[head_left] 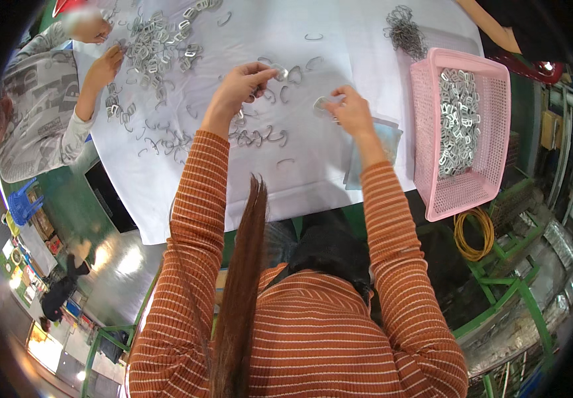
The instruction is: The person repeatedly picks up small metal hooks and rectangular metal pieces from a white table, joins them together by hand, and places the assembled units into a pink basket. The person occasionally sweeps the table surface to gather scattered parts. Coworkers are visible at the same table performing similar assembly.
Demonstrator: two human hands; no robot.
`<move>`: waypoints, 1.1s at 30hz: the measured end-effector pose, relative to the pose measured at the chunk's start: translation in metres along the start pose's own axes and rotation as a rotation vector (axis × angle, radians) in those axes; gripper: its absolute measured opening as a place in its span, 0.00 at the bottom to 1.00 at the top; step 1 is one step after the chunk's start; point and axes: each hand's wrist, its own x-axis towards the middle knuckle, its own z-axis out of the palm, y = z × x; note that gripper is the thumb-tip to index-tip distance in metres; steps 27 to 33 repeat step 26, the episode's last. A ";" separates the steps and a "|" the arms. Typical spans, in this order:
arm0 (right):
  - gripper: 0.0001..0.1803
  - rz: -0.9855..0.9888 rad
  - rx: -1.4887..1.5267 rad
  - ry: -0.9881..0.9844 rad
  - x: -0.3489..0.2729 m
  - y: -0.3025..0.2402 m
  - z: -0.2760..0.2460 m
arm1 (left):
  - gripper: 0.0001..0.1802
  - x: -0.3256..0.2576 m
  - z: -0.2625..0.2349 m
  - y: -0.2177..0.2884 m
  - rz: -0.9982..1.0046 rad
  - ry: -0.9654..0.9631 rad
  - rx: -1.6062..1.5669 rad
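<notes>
Over the white-covered table (319, 179), my left hand (240, 87) is closed, pinching a small shiny metal buckle (280, 73) between thumb and fingertips. To its right, my right hand (353, 113) pinches a thin, pale metal piece (320, 104); its exact kind is too small to make out. Both hands are apart, with the held pieces facing each other. Several curved wire hooks (284, 95) lie between the hands, and more wire hooks (254, 138) are scattered nearer to me. Beneath my right wrist lies a bluish plastic sheet or bag (384, 139).
A pink perforated basket (422, 142) at the right holds many metal buckles (459, 123). Behind it sits a wire hook heap (404, 32). At the left, a co-worker's hand (106, 68) touches a buckle pile (157, 43). Another person's arm (495, 28) shows at the far right.
</notes>
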 end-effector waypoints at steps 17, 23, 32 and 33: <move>0.27 -0.316 -0.820 0.976 -0.075 0.025 -0.206 | 0.20 -0.041 0.187 0.070 0.836 0.282 0.143; 0.11 -0.582 -0.152 0.251 -0.018 -0.056 0.019 | 0.18 -0.047 0.028 -0.081 0.442 1.005 0.426; 0.17 -0.651 -0.364 -0.039 -0.002 -0.099 0.116 | 0.20 -0.056 0.003 -0.109 0.147 0.956 0.538; 0.17 -0.651 -0.364 -0.039 -0.002 -0.099 0.116 | 0.20 -0.056 0.003 -0.109 0.147 0.956 0.538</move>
